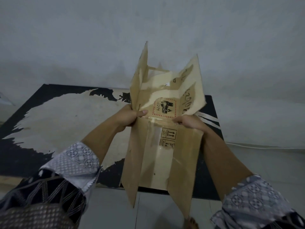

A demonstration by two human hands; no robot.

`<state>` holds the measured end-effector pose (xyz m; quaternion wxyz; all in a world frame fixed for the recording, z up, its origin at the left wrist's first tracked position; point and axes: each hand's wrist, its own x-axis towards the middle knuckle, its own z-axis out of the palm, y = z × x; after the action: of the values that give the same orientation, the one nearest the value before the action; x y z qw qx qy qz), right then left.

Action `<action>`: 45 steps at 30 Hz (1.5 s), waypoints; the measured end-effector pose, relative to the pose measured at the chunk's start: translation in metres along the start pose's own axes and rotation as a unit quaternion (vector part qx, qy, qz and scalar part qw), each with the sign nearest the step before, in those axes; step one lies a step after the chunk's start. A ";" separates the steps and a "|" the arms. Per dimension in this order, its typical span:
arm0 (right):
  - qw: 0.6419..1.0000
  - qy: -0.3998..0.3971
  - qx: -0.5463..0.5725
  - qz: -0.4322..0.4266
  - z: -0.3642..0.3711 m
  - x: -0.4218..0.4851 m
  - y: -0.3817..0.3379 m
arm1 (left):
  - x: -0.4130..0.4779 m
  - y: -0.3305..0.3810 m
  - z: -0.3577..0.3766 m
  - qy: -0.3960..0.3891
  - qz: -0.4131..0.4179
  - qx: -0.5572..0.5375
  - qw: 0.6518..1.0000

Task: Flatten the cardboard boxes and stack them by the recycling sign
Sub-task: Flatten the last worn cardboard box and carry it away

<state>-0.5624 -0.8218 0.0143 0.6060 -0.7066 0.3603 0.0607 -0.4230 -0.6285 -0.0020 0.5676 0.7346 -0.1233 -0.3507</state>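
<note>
Grey wall (pixel 148 22), worn black mat (pixel 21 156) on floor (pixel 255 162): cardboard box (pixel 155 162) held btwn hands, long axis running away from person; left hand (pixel 130 116) & right hand (pixel 189 123) each grip a side edge, equally near.

Both forearms extend forward, bare below the patterned sleeves (pixel 77 161). Left hand (pixel 129 117) grips the left edge of the cardboard box (pixel 165 156), thumb pressed flat on its near face. Right hand (pixel 188 122) grips the right edge, fingers (pixel 179 120) curled over, knuckles up.
</note>
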 end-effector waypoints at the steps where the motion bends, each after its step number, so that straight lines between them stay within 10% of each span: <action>1: 0.998 -0.002 0.052 0.021 -0.002 0.003 0.004 | 0.004 -0.005 0.004 0.006 -0.005 -0.008 1.000; 15: 0.957 -0.027 0.274 0.094 0.031 0.014 0.056 | -0.002 -0.074 0.003 0.167 -0.080 -0.122 0.975; 26: 0.947 -0.111 0.287 0.086 -0.025 -0.015 0.069 | -0.031 -0.054 -0.041 -0.060 -0.184 -0.040 0.980; 39: 0.966 -0.053 -0.240 0.083 -0.038 0.006 0.055 | -0.028 -0.050 -0.046 0.085 -0.124 0.251 0.956; 45: 0.949 0.124 -0.287 -0.028 0.008 0.019 0.068 | -0.027 -0.067 -0.065 0.146 -0.128 0.278 0.941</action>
<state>-0.5851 -0.8232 -0.0534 0.3294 -0.8626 0.3797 0.0568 -0.4147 -0.5424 -0.0466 0.3028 0.9158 -0.0367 -0.2613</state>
